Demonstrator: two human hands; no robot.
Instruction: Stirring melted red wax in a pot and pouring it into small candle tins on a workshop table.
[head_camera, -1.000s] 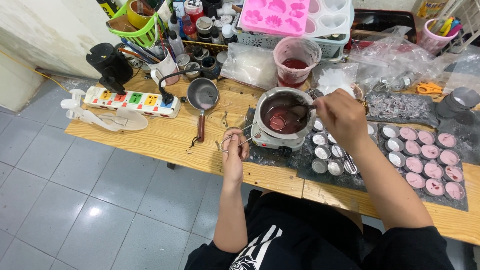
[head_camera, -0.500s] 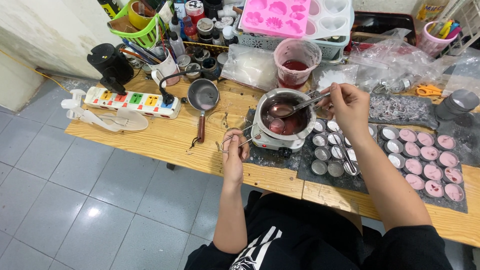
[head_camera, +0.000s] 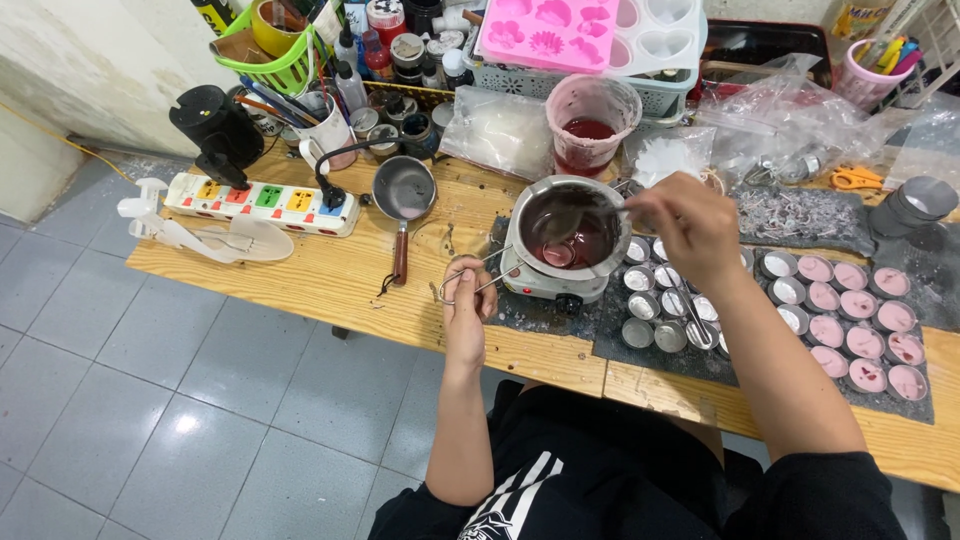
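Observation:
A metal pot (head_camera: 566, 232) of dark red melted wax sits on a small white heater (head_camera: 545, 283) on the wooden table (head_camera: 330, 285). My right hand (head_camera: 688, 227) holds a metal spoon (head_camera: 570, 218) whose bowl dips into the pot. My left hand (head_camera: 468, 298) grips the pot's wire handle (head_camera: 470, 277) at its left side. Right of the pot stand several small round metal cups (head_camera: 660, 305), some empty, and several cups filled with pink wax (head_camera: 850, 320).
A small saucepan (head_camera: 404, 193) and a white power strip (head_camera: 265, 203) lie to the left. Behind the pot stand a plastic cup of red liquid (head_camera: 592, 122), pink moulds on a basket (head_camera: 560, 30), bottles and jars (head_camera: 400, 60). Plastic bags (head_camera: 790, 120) and orange scissors (head_camera: 858, 179) lie at right.
My right hand has moved left and lowered the spoon into the pot. My left hand stays on the wire handle.

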